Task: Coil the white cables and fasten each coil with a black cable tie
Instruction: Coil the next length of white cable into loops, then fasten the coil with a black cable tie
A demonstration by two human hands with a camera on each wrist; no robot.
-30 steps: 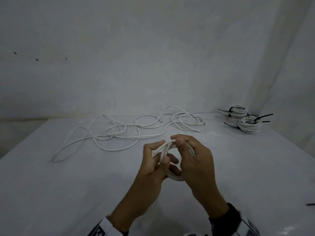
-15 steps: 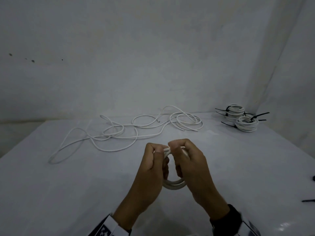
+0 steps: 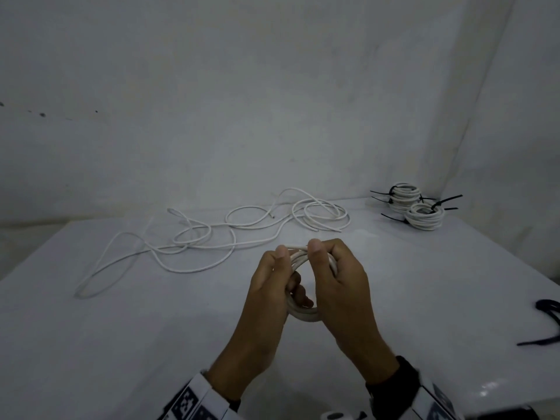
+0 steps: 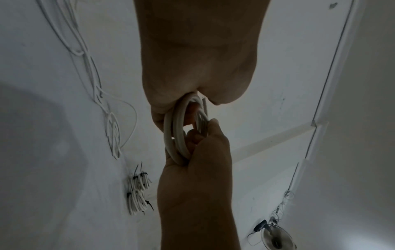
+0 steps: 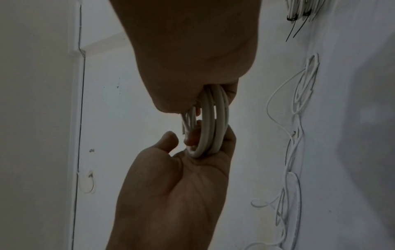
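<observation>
A small coil of white cable (image 3: 303,314) stands upright above the table, held between both hands. My left hand (image 3: 269,286) grips its left side with the thumb on top. My right hand (image 3: 342,283) grips the right side, thumb also pressed on top. The left wrist view shows the coil (image 4: 177,135) running through both sets of curled fingers, with a short cable end sticking out near my left hand. In the right wrist view the coil (image 5: 210,126) sits in the left palm. No tie is on this coil.
Loose white cables (image 3: 212,241) sprawl across the far half of the white table (image 3: 121,344). Two coils fastened with black ties (image 3: 422,216) sit at the far right corner. Loose black cable ties (image 3: 545,310) lie at the right edge. Walls stand behind and to the right.
Both hands kept hold of the coil and squeezed its loops together. The thumbs shifted up onto the coil's top, side by side. The coil now hangs lower between the palms.
</observation>
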